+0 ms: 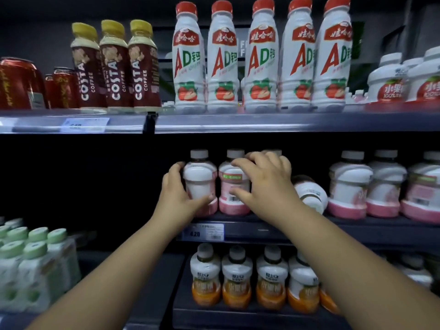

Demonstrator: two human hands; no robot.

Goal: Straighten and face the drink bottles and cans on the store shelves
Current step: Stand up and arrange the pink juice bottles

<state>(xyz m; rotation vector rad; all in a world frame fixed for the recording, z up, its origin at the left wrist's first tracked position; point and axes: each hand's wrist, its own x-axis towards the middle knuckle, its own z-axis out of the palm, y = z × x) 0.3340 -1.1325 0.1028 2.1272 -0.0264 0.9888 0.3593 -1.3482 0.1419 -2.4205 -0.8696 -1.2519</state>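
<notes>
Head view: on the middle shelf (262, 228), left hand (177, 190) grasps a pink-based bottle (200, 184) at its waist; right hand (263, 179) grips its neighbour (232, 186), barcode outward. Rigid, smooth plastic, probably full and moderately heavy; mid-body holds suit turning. A tipped bottle (309, 192) leans beside.

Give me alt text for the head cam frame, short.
Two bare hands reach onto the middle shelf: the left hand grips a pink-based bottle, the right hand rests on its neighbour. Just right of them, one bottle leans tilted. White AD bottles and Costa coffee bottles line the shelf above.
</notes>
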